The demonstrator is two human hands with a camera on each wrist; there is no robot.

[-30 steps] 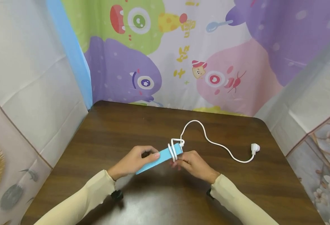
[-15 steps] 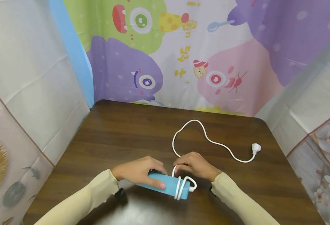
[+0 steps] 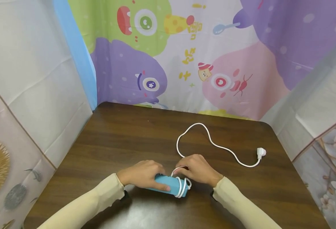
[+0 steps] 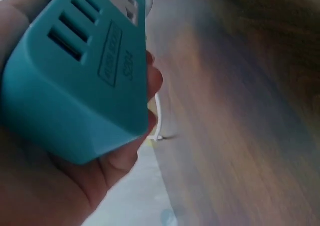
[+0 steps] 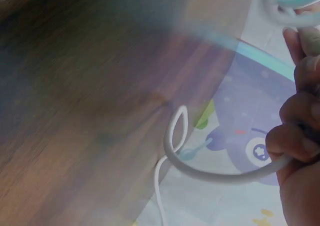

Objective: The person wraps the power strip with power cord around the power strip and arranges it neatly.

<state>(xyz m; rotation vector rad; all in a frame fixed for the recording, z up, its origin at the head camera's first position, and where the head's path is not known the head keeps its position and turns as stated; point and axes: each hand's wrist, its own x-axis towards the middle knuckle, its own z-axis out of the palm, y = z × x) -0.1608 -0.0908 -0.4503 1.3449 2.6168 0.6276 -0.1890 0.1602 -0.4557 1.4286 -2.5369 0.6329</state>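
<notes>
A blue power strip (image 3: 170, 183) is gripped by my left hand (image 3: 143, 174), thumb along its near side. In the left wrist view the power strip (image 4: 80, 81) shows its USB slots and lettering, with fingers wrapped beneath. White cord (image 3: 180, 187) loops around the strip's right end. My right hand (image 3: 199, 169) pinches the cord just beyond the strip, and a short stretch runs between hand and strip. The right wrist view shows the cord (image 5: 220, 177) passing out of the curled fingers of the right hand (image 5: 300, 136).
The rest of the cord (image 3: 208, 133) curves across the brown table (image 3: 122, 133) to a white plug (image 3: 260, 152) at the right. A curtain with cartoon monsters (image 3: 133, 70) hangs behind the table's far edge, and pale fabric panels (image 3: 42, 63) flank it.
The strip has come down toward the near edge and turned from pointing up-right to slightly down-right. My right hand has shifted from below the strip's end to behind it, drawing cord along.
</notes>
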